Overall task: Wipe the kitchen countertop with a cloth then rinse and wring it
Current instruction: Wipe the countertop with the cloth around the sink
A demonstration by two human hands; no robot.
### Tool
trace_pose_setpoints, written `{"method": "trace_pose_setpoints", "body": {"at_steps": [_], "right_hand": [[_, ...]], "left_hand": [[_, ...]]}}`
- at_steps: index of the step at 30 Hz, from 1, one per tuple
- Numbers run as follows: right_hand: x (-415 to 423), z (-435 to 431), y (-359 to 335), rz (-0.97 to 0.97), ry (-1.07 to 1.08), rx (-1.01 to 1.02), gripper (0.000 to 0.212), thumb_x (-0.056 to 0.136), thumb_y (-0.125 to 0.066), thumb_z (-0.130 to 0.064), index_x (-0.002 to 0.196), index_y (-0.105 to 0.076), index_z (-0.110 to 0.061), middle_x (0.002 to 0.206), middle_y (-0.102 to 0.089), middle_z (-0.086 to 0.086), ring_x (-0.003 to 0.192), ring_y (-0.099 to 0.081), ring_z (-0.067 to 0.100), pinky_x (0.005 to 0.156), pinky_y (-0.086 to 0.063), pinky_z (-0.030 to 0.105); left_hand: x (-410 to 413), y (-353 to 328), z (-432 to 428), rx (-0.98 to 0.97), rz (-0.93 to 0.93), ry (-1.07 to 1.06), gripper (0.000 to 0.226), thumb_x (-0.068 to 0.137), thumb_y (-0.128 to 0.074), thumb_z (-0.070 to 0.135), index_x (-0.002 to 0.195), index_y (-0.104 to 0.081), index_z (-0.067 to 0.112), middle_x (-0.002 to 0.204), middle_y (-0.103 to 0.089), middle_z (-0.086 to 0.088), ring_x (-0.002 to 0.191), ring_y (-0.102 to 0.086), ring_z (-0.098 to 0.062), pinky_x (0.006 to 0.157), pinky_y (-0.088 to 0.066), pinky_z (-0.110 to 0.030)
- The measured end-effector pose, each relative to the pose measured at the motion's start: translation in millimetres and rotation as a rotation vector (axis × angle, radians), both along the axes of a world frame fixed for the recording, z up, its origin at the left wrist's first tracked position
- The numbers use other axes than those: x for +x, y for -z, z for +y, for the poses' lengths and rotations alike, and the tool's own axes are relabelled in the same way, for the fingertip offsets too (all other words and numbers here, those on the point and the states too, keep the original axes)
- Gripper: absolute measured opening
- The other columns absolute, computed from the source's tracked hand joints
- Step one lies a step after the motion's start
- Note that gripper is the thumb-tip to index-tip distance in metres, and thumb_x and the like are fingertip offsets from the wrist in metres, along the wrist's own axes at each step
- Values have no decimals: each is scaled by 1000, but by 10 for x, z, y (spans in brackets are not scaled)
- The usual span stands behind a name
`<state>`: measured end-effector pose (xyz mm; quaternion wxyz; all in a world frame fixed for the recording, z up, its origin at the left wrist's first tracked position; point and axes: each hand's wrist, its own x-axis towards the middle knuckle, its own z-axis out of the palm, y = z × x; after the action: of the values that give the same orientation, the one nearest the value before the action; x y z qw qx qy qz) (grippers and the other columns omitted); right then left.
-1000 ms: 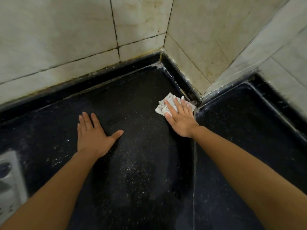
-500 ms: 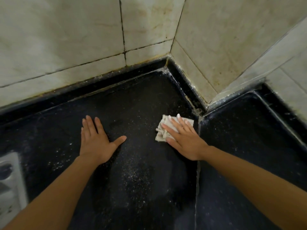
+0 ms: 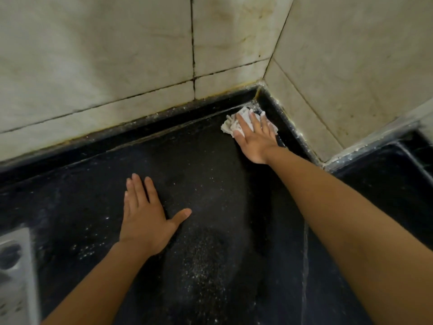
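A person leans over a black bench [image 3: 199,165], both bare arms stretched forward. The right hand [image 3: 256,139] presses a crumpled white cloth [image 3: 230,124] flat against the bench at its far corner, where two tiled walls [image 3: 117,55] meet above a black raised edge [image 3: 290,127]. Its grip is open: the fingers [image 3: 243,124] lie straight and spread across the cloth, pushing down rather than curling round it, and most of the cloth bunches out past the thumb side and the fingertips. The left hand [image 3: 145,221] rests palm down on the bare bench nearer the camera, well apart from the cloth, its grip open too, fingers together, thumb splayed to the right, holding nothing. White specks [image 3: 201,261] dot the dark surface between the two forearms. The pale tiles show stains and dark grout lines. A thin seam [image 3: 304,254] runs along the bench under the right forearm, and a second dark section [image 3: 386,184] lies to the right beyond a wall corner. A grey metal piece [image 3: 14,273] with dark openings sits at the lower left edge; what it is cannot be told.
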<state>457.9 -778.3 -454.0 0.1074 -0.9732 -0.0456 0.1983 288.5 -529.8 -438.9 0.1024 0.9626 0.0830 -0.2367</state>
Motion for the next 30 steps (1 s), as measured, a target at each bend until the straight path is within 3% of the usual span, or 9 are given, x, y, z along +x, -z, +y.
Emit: {"method": "trace_pose_setpoints", "body": {"at_steps": [7,18,25,30], "right_hand": [[75,125,-19,10,24,16,58,101,-12,-53,152,9,-36,159,25,0,142,31,27,114,17,40],[-1022,155,-82,29,-314,49,56,102,-20,-50,150,8,-43,160,21,-1,142,31,22,110,21,34],[-1965,-132,-115,41,-705,24,54,102,-16,-51,147,15,-47,159,22,-2,140,35,23,115,21,39],[-1745,-447,-104,7,-1077,8,53,103,-25,-52,151,-5,-46,161,6,-3,146,22,20,116,18,34]], "left_hand": [[7,-21,-13,23,24,9,118,69,-16,85,144,24,3,149,34,-22,140,28,-33,116,12,-41],[39,-67,-38,35,80,13,118,74,-23,84,145,23,2,149,31,-24,140,26,-35,116,10,-43],[28,-55,-21,25,73,12,118,74,-22,85,145,24,2,149,32,-23,140,27,-35,116,10,-42],[10,-26,-9,7,47,7,117,74,-22,84,144,25,3,149,34,-22,139,28,-34,116,12,-41]]}}
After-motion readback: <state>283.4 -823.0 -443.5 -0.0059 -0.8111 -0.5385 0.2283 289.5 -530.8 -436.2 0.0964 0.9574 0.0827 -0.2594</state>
